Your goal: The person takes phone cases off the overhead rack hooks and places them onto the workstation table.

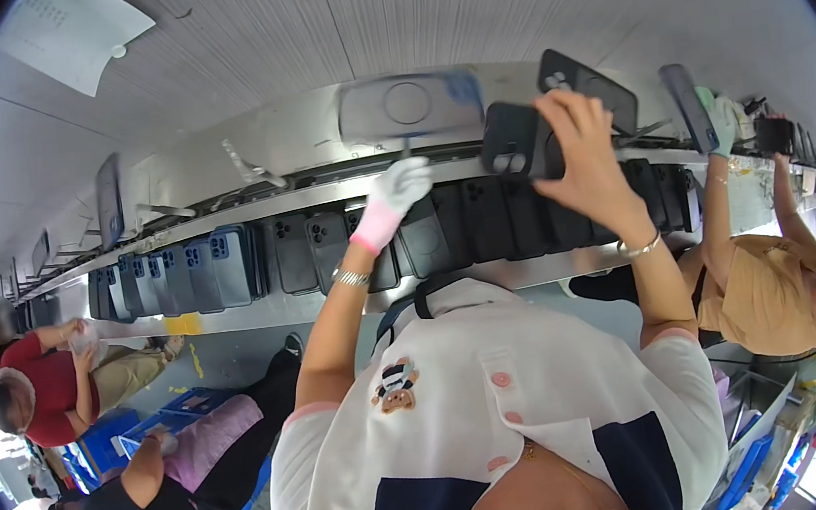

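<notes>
My right hand [583, 154], bare, grips a black phone case [509, 138] between thumb and fingers, its camera cutout low. Just behind it, a second black phone case [595, 88] stands tilted on the line. My left hand [397, 201], in a white glove with a pink cuff, has its fingers curled at the foot of a thin stem. Above that stem is a clear, blurred phone case [408, 106] with a ring on its back. What the left fingers hold is hidden. Below both hands, dark phone cases [484, 218] stand in a row along the ledge.
A metal conveyor rail [319, 179] with bare holders [252, 167] runs across. Blue phone cases [228, 260] line the ledge at left. On the right, a co-worker in tan [769, 289] reaches to the line. Other people sit at left near blue crates [160, 419].
</notes>
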Available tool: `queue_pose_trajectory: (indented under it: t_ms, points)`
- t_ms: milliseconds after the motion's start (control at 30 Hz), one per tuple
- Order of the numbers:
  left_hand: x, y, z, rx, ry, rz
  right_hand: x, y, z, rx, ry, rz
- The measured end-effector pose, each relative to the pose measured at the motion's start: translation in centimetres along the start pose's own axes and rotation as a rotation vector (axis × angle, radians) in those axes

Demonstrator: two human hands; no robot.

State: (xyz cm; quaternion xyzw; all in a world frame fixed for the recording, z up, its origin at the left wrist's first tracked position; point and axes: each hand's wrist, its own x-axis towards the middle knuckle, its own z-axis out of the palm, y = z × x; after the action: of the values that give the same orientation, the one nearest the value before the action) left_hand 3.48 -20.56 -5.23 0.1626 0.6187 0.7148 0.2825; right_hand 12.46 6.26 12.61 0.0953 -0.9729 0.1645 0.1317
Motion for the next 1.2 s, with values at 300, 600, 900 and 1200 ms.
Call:
queue_pose_trajectory:
  t_ms: [300,600,900,1200]
  points:
    - [-10.6,1.7,-15.6,-0.028,0.682,0.048,5.4,-8.9,4.5,0.692,-0.051,-0.19]
    - [-12.3,7.1,-28.8,0.349,1.388,0.211,16.6,-16.8,10.7,1.233,-0.144,-0.302]
    - [-7.2,9.9,-29.7,-0.085,0.82,0.432,27.3,-18.5,15.2,1.063,-0.288,-0.276]
    - [-4.7,9.8,-18.9,-0.08,0.402,0.409,18.7,-11.1,10.9,1.165,-0.261,-0.127]
